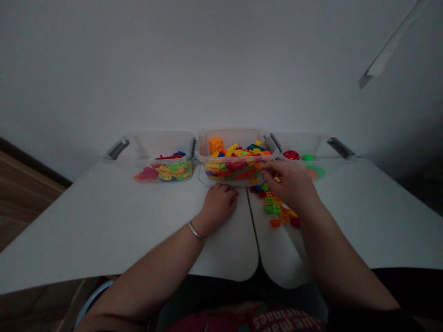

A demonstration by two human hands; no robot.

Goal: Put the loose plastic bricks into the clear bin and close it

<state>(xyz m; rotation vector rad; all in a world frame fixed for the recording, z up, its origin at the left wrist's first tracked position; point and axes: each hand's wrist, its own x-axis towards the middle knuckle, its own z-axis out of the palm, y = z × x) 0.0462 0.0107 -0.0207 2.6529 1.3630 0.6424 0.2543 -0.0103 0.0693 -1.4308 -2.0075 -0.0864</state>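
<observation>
Right hand [284, 179], 4 o'clock of bin [240, 135]: bunched, hold unclear; best kept above rim [235, 159]. Left hand [218, 201], 7 o'clock: curled, hold unclear.

Room over tabletop [145, 221] left of left hand [220, 204]; middle bin [238, 135] blocks ahead.

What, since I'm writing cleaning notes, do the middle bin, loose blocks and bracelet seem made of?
Middle bin: probably clear, smooth plastic, its walls see-through. Loose blocks: likely molded plastic, brightly colored with studs. Bracelet: perhaps polished metal, given its silvery sheen.
</observation>
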